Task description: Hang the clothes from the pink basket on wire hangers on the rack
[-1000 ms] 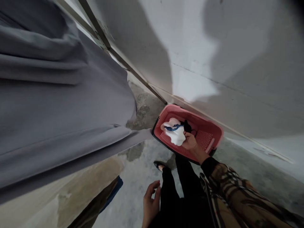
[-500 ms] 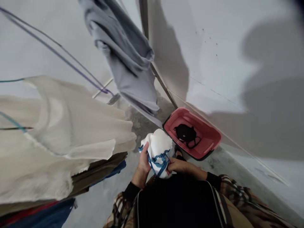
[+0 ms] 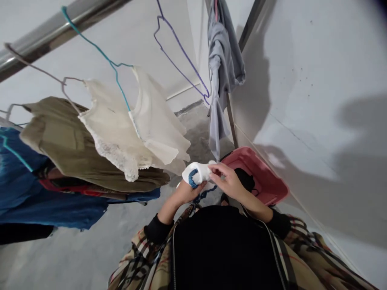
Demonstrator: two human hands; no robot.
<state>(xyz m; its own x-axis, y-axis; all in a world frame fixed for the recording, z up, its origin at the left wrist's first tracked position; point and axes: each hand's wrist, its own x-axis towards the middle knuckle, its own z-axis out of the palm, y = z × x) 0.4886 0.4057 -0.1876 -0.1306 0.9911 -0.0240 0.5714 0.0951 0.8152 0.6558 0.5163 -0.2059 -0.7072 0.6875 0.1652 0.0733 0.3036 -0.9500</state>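
A bunched white garment with blue trim (image 3: 200, 170) is between my two hands, in front of my body. My left hand (image 3: 191, 191) grips it from below, its fingers partly hidden by the cloth. From the right, my right hand (image 3: 228, 181) pinches the cloth near its upper edge with thumb and fingers. The garment's exact kind cannot be made out. Just beyond my right hand, a red basket (image 3: 273, 175) stands on the floor with a black item (image 3: 244, 180) inside.
At the left, a metal rail (image 3: 33, 38) carries cream tops (image 3: 160, 121), an olive garment (image 3: 60, 137) and blue clothing (image 3: 60, 201) on hangers. A bare purple hanger (image 3: 181, 52) hangs ahead. Grey clothing (image 3: 225, 60) hangs beside the wall at the right.
The view has lifted and turned, bringing the rail into sight. My right hand has moved from the garment's lower side to its upper edge, and the cloth is now more bunched.
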